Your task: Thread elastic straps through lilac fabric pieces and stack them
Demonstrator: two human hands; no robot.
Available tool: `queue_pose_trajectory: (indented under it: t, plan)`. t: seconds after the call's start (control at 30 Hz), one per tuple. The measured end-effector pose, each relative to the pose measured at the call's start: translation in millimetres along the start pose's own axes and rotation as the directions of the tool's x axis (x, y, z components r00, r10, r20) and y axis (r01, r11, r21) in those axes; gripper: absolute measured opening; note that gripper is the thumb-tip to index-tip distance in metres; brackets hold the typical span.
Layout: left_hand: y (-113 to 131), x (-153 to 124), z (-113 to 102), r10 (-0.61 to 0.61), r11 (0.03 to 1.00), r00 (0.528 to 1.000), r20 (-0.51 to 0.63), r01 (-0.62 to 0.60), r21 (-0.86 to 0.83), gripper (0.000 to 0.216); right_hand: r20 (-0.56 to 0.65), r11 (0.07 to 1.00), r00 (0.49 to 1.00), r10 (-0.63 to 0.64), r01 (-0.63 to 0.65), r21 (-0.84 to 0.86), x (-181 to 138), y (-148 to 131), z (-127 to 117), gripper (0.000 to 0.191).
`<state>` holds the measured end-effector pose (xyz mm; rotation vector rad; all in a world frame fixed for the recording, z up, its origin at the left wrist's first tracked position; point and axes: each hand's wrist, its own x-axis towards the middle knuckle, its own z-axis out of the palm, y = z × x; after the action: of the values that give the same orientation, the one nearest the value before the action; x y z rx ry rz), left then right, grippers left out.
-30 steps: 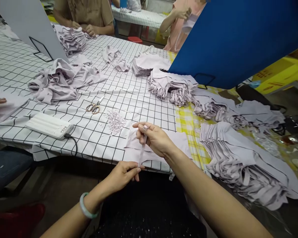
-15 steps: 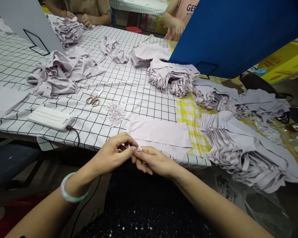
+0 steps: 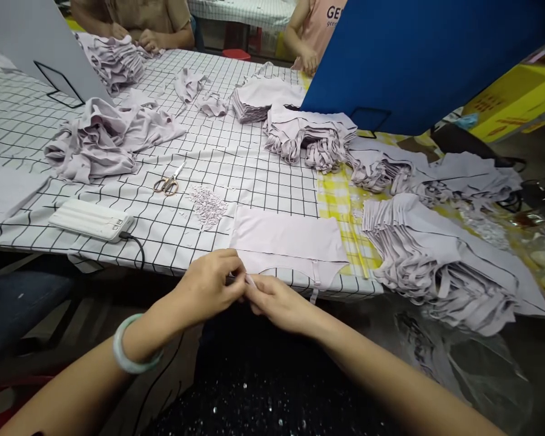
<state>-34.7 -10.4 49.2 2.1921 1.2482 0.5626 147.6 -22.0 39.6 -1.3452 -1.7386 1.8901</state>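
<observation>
The person's left hand (image 3: 213,281) is nearly closed, thumb and forefinger pinching a narrow pale strip (image 3: 251,280). The right hand (image 3: 279,303) curls up against it, fingertips meeting the left's and gripping the strip too; I can't see its lower fingers well. They work at the near left corner of the flat lilac garment (image 3: 290,236). Left of that garment lies a heap of clippings (image 3: 209,208), with scissors (image 3: 166,186) farther left; right of it, a fanned cloth stack (image 3: 440,260).
</observation>
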Motion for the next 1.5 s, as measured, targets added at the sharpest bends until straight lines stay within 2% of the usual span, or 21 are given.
queue_pose_trajectory:
  t: [0.07, 0.13, 0.2, 0.3, 0.37, 0.43, 0.53, 0.7, 0.83, 0.97, 1.13, 1.2, 1.3, 1.4, 1.5]
  plan:
    - [0, 4, -5, -0.005, 0.994, 0.995, 0.096, 0.016, -0.111, 0.017, -0.078, 0.997, 0.997, -0.029, 0.034, 0.064, -8, 4, 2, 0.025]
    - [0, 9, -8, 0.056, 0.992, 0.983, 0.172, -0.034, -0.123, 0.016, -0.159, 0.994, 0.986, -0.051, 0.066, 0.091, -15, 8, 3, 0.026]
    - [-1, 17, -4, 0.126, 0.989, 0.971, 0.202, -0.107, -0.103, 0.016, -0.221, 0.988, 0.974, -0.056, 0.086, 0.129, -18, 11, 0, 0.028]
    - [-9, 38, 12, 0.210, 0.974, 0.971, 0.115, -0.197, -0.111, 0.014, -0.320, 0.947, 0.947, 0.030, 0.076, 0.312, -16, 16, -14, 0.032]
    - [-20, 54, 27, 0.271, 0.960, 0.962, 0.037, -0.267, -0.081, 0.012, -0.392, 0.891, 0.910, 0.133, 0.064, 0.450, -11, 20, -25, 0.033]
    - [-32, 68, 42, 0.323, 0.946, 0.946, 0.032, -0.323, -0.009, 0.018, -0.442, 0.838, 0.863, 0.243, 0.043, 0.545, -4, 24, -35, 0.030]
    - [-47, 81, 57, 0.342, 0.937, 0.938, 0.062, -0.346, 0.058, 0.019, -0.445, 0.791, 0.822, 0.356, -0.012, 0.611, 5, 27, -40, 0.022]
    - [-54, 84, 58, 0.300, 0.953, 0.953, -0.033, -0.301, -0.028, 0.017, -0.416, 0.758, 0.810, 0.413, -0.053, 0.650, 17, 23, -33, 0.016]
    - [-51, 82, 50, 0.319, 0.943, 0.948, 0.016, -0.315, -0.106, 0.017, -0.435, 0.754, 0.791, 0.430, -0.050, 0.655, 23, 20, -35, 0.016]
    - [-52, 83, 54, 0.342, 0.939, 0.939, 0.042, -0.340, -0.050, 0.013, -0.486, 0.757, 0.764, 0.423, -0.003, 0.654, 24, 19, -40, 0.015]
    - [-56, 89, 59, 0.290, 0.955, 0.957, -0.025, -0.291, -0.054, 0.017, -0.451, 0.766, 0.794, 0.408, -0.028, 0.642, 21, 17, -32, 0.016]
    - [-56, 89, 54, 0.295, 0.950, 0.956, 0.002, -0.293, -0.104, 0.017, -0.417, 0.753, 0.797, 0.437, -0.071, 0.654, 22, 16, -29, 0.017]
    - [-54, 86, 45, 0.334, 0.936, 0.939, 0.081, -0.321, -0.144, 0.024, -0.423, 0.737, 0.771, 0.476, -0.087, 0.671, 26, 15, -29, 0.017]
    - [-55, 85, 47, 0.353, 0.934, 0.931, 0.096, -0.344, -0.096, 0.024, -0.467, 0.735, 0.740, 0.485, -0.055, 0.676, 28, 13, -35, 0.016]
    - [-58, 88, 55, 0.343, 0.939, 0.937, 0.059, -0.341, -0.036, 0.018, -0.486, 0.741, 0.739, 0.467, -0.026, 0.671, 27, 10, -37, 0.015]
